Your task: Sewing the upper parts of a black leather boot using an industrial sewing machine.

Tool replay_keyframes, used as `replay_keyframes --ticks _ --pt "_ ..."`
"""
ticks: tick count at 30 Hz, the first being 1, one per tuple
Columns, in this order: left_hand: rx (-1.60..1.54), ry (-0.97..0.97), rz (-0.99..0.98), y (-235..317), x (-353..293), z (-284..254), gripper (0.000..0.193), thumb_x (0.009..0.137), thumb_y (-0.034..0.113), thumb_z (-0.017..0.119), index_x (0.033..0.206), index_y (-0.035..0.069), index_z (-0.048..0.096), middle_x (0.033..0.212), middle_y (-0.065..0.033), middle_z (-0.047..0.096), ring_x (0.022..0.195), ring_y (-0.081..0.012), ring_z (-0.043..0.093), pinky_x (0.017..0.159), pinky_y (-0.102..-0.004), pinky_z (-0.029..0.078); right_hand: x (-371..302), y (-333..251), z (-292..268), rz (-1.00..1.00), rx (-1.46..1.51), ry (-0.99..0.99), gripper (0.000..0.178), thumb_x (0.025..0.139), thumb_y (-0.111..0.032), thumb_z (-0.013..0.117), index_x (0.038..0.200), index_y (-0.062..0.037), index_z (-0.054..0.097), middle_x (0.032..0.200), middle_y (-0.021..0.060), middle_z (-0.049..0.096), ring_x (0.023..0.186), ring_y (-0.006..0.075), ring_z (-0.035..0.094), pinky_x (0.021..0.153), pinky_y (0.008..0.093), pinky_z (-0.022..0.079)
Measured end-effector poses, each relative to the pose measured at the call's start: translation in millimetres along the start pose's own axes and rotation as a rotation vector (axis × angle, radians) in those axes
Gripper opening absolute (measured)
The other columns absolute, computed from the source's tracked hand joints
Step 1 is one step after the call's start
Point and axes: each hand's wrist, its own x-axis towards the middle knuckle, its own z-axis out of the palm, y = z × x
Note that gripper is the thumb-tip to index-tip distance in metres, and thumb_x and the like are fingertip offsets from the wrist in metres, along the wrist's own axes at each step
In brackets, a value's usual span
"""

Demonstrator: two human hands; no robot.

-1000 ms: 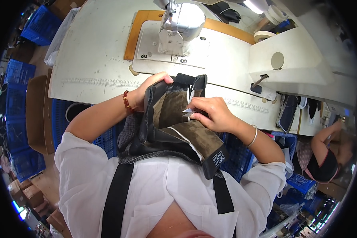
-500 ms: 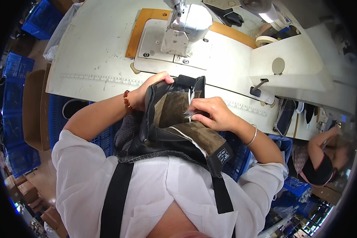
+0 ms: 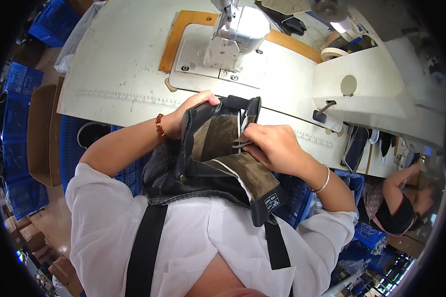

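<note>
A half-made black bag point(image 3: 198, 168) with brown lining and white seam edges lies spread in front of my chest, partly over the table edge. My left hand point(image 3: 186, 114) is closed round its far left rim, thumb on top and the other fingers hidden behind the material. My right hand point(image 3: 275, 146) is closed on small metal thread snips point(image 3: 241, 143), whose two pointed blades stand apart inside the bag's opening, by a white seam strip. A black flap with a white printed label point(image 3: 271, 202) hangs at the bag's near right corner.
A sewing machine point(image 3: 228, 54) stands on the white table point(image 3: 119, 64) beyond the bag, its arm rising on the right. Blue crates point(image 3: 22, 143) and a cardboard box point(image 3: 42, 133) are at the left. Another person's arm point(image 3: 399, 185) shows at the far right.
My right hand has turned further over, knuckles up, and the snips' blades show more clearly. The bag's labelled corner has shifted slightly left and down. My left hand keeps its hold.
</note>
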Motion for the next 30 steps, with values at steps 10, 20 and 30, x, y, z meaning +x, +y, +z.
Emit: replay_keyframes --ticks 10,20,30 --pt "-0.005 0.035 0.056 -3 -1 3 0.031 0.093 0.031 0.052 0.096 0.004 0.067 0.091 -0.0096 0.072 0.077 -0.019 0.067 0.079 -0.0329 0.055 -4 -12 4 -0.018 -0.228 0.087 0.013 0.079 -0.011 0.067 0.087 -0.0065 0.057 0.074 0.0061 0.055 0.063 0.0246 0.064 0.05 0.0382 0.05" --pt "0.007 0.065 0.045 -1 -8 10 0.032 0.094 0.031 0.052 0.098 0.003 0.067 0.092 -0.0106 0.072 0.078 -0.0193 0.068 0.078 -0.0328 0.055 -1 -17 7 0.063 -0.261 0.047 0.015 0.078 -0.009 0.067 0.089 -0.0064 0.057 0.075 0.0065 0.057 0.064 0.0252 0.067 0.049 0.0378 0.05" --pt "0.04 0.077 0.105 -5 -1 -3 0.026 0.094 0.029 0.054 0.095 0.006 0.065 0.089 -0.0065 0.069 0.078 -0.0159 0.065 0.078 -0.031 0.053 2 -15 4 0.043 -0.249 0.037 0.015 0.078 -0.009 0.068 0.09 -0.0064 0.059 0.075 0.0062 0.058 0.064 0.0258 0.067 0.05 0.0377 0.05"
